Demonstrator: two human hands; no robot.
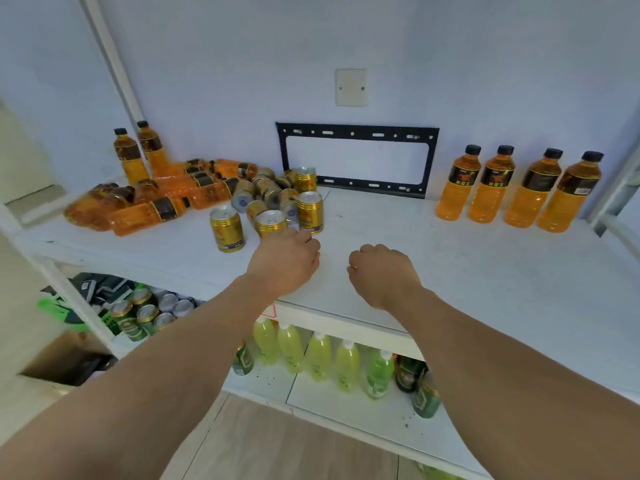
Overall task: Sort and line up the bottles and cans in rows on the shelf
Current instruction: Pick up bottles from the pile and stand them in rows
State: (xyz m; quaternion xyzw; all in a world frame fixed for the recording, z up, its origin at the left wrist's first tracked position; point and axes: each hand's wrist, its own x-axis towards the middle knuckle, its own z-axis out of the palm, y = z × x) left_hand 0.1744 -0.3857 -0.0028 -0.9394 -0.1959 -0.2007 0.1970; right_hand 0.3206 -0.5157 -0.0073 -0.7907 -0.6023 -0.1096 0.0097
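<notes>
The fingers of the left hand (pixel 282 259) curl down just in front of a gold can (pixel 270 222) and seem not to grip it yet (the fingertips are hidden), and the right hand (pixel 379 271), to the right of this can, is a loose fist holding nothing. Behind the can lies the pile of cans (pixel 268 192), left of it the fallen orange bottles (pixel 145 206), and far to its right 4 bottles (pixel 517 188) stand in a row on the shelf (pixel 450 258). I think it is best to take this can around its body, keep it upright, and not knock its neighbours.
</notes>
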